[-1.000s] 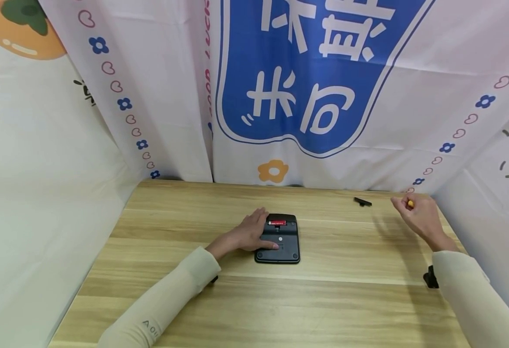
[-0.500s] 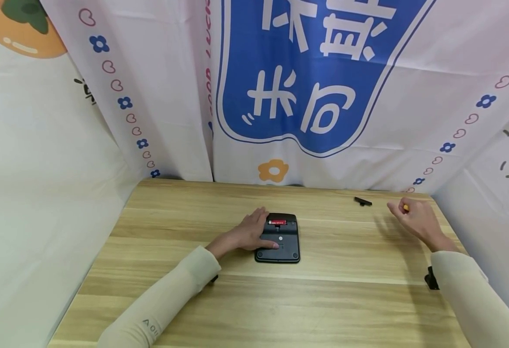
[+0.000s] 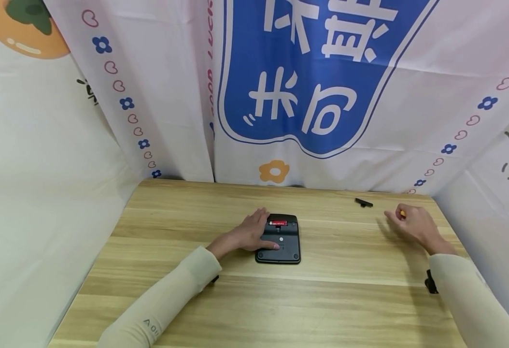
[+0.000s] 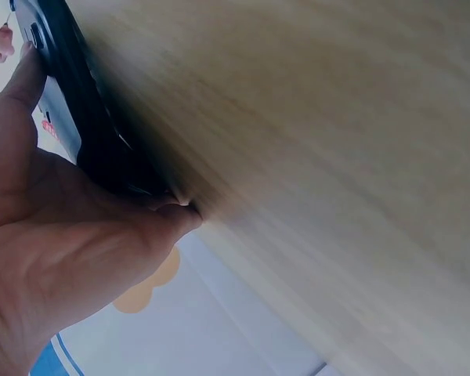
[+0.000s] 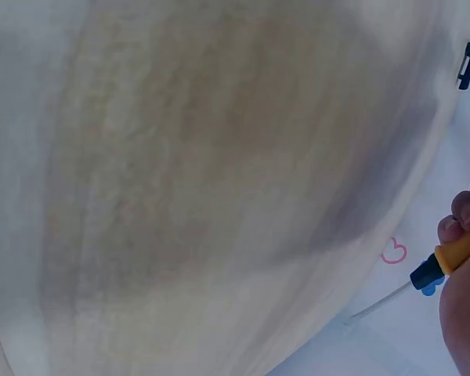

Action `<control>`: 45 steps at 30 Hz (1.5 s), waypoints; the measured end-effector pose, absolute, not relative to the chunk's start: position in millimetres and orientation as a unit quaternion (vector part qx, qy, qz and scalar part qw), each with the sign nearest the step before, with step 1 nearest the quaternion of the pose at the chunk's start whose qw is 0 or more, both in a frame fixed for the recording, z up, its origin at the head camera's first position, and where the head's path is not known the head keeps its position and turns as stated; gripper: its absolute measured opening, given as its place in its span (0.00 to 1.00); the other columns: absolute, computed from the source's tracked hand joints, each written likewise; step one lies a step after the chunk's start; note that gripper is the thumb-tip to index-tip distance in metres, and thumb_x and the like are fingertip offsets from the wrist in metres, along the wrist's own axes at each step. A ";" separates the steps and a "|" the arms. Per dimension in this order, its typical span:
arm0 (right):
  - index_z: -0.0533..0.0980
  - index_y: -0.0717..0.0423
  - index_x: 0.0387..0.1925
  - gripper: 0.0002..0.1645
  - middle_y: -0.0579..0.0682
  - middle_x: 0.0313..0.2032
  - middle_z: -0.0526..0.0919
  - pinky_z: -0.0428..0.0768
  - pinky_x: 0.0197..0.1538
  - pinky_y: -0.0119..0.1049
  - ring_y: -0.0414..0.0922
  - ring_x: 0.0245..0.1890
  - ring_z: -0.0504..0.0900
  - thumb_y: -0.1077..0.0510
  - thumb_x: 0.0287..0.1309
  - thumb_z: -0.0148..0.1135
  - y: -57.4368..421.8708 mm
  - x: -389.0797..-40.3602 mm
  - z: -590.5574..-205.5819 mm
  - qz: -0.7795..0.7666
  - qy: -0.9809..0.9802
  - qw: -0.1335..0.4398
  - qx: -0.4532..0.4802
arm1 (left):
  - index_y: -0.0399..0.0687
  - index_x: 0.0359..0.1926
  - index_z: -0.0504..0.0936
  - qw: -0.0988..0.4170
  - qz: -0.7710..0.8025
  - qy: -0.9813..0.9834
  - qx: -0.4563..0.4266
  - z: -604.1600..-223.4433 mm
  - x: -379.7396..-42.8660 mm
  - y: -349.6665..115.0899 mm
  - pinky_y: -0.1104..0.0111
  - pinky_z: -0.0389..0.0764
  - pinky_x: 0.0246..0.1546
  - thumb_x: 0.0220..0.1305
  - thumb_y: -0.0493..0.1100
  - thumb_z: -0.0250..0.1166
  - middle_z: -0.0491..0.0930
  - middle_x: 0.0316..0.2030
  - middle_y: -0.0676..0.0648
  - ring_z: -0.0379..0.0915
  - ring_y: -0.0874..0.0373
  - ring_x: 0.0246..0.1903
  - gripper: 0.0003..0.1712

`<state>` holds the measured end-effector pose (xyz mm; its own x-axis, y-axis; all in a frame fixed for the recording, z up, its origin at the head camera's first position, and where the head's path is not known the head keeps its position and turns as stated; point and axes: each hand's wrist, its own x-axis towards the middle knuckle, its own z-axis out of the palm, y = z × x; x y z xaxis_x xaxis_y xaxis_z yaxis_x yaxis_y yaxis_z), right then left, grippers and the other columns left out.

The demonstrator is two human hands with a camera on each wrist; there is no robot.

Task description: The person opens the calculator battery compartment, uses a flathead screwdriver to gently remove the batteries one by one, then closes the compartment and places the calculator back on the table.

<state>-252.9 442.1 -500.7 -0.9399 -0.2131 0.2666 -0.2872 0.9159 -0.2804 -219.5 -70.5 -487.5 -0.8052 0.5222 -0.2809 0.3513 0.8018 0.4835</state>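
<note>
A black calculator (image 3: 288, 252) lies face down near the middle of the table, its battery compartment uncovered. A red battery (image 3: 278, 223) sits in that compartment. My left hand (image 3: 247, 233) holds the calculator by its left side, thumb (image 3: 272, 245) across the back and fingers along the edge. Over the table's right part, my right hand (image 3: 417, 226) is curled round a screwdriver (image 5: 458, 251) with a yellow handle and black collar. Its thin shaft shows in the right wrist view. The small black battery cover (image 3: 363, 202) lies beyond and left of my right hand.
The wooden table (image 3: 324, 309) ends at a printed cloth (image 3: 180, 96) hanging along its back edge. White cloth also hangs at both sides. A black wrist mount (image 3: 431, 282) shows under the right sleeve.
My right hand has moved slightly left and lower in the head view with the screwdriver. The left hand, calculator and battery cover stay in place.
</note>
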 end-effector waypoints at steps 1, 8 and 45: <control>0.74 0.51 0.22 0.24 0.43 0.16 0.70 0.65 0.27 0.37 0.43 0.18 0.67 0.45 0.73 0.62 442.5 -253.0 -501.8 0.161 -0.972 0.113 0.128 | 0.33 0.83 0.47 0.205 0.208 0.927 0.236 -488.0 -219.6 -70.5 0.47 0.46 0.83 0.72 0.64 0.68 0.42 0.84 0.33 0.37 0.41 0.84 0.60; 0.74 0.51 0.24 0.24 0.43 0.17 0.69 0.65 0.27 0.36 0.42 0.19 0.67 0.43 0.74 0.62 442.2 -252.5 -508.0 0.162 -0.974 0.094 0.126 | 0.35 0.83 0.47 0.202 0.206 0.928 0.237 -488.6 -220.2 -71.7 0.48 0.46 0.83 0.71 0.66 0.67 0.41 0.84 0.34 0.37 0.42 0.84 0.61; 0.72 0.56 0.34 0.23 0.54 0.33 0.75 0.70 0.42 0.49 0.53 0.36 0.73 0.41 0.73 0.64 440.8 -255.4 -525.4 0.145 -0.979 0.023 0.144 | 0.35 0.84 0.47 0.208 0.202 0.928 0.234 -486.3 -219.7 -69.7 0.49 0.46 0.83 0.71 0.66 0.67 0.41 0.84 0.35 0.37 0.43 0.84 0.61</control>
<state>-255.4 440.8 -525.4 -0.9576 -0.2748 0.0867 -0.2881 0.9163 -0.2781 -219.7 -69.7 -486.3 -0.8044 0.5180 -0.2908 0.3499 0.8088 0.4727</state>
